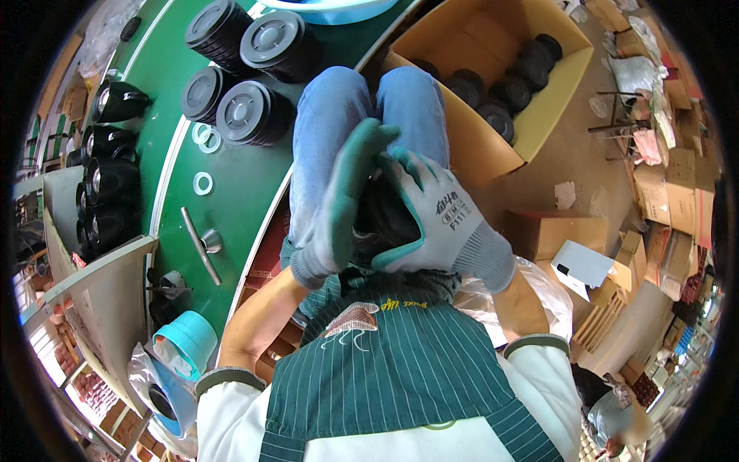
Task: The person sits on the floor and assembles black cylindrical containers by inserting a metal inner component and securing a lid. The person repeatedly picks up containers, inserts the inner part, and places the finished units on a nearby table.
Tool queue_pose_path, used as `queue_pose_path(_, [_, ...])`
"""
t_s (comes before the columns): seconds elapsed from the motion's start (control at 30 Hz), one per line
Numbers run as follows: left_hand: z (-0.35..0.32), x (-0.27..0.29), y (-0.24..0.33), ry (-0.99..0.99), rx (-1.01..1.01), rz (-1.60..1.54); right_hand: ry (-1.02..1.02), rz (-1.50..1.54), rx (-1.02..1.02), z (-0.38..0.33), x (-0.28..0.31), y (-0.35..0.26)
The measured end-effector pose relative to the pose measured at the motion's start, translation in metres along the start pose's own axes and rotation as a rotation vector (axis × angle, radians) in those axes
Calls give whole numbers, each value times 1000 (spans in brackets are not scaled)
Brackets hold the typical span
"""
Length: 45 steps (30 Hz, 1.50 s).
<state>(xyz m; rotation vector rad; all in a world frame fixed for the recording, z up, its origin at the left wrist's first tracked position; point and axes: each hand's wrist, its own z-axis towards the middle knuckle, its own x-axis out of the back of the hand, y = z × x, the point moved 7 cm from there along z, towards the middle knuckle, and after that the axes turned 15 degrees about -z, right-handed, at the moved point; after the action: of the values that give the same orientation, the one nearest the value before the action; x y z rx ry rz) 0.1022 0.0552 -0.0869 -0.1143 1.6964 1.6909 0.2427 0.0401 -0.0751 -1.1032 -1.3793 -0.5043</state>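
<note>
Both hands wear grey work gloves with green palms and are held over my lap. Between them is a dark, rounded object (382, 212), mostly hidden, so its kind does not show. My right hand (443, 215) curls round its right side, thumb below and fingers above. My left hand (342, 196) stands edge-up along the left side, its fingers stretched out straight and slightly blurred. Whether the left palm touches the object I cannot tell. Nearest on the left are stacks of black ribbed lids (252, 113) on a green table (231, 162).
Translucent rings (202, 183) and a metal T-shaped tool (202, 245) lie on the table. Black mugs (112, 181) line its far left side. An open cardboard box (531, 127) with black round pieces stands right of my knees. A turquoise bucket (187, 343) sits lower left.
</note>
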Motion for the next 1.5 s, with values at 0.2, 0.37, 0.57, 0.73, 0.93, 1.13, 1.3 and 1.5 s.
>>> queue_pose_path(0.2, [15, 10, -13, 22, 29, -144, 161, 468, -187, -38, -8, 59])
queue_pose_path(0.37, [1, 38, 16, -198, 30, 385, 498, 1270, -385, -82, -41, 124])
queue_pose_path(0.57, [35, -2, 38, -135, -245, 511, 582, 1361, -477, -77, -33, 116])
queue_pose_path(0.73, [17, 38, -13, 226, 89, 158, 948, 631, -280, -58, 53, 70])
queue_pose_path(0.93, [-27, 59, -54, 514, 404, -873, 417, -173, 697, -28, 130, -78])
queue_pose_path(1.13, [-61, 70, -45, 213, 392, -882, 337, -413, 1221, -38, 156, -142])
queue_pose_path(1.3, [-90, 90, -43, 118, 359, -831, 554, 56, 788, 26, 180, -112])
queue_pose_path(1.5, [-142, 147, -50, 287, 179, -1301, 638, 145, 401, 161, 112, -48])
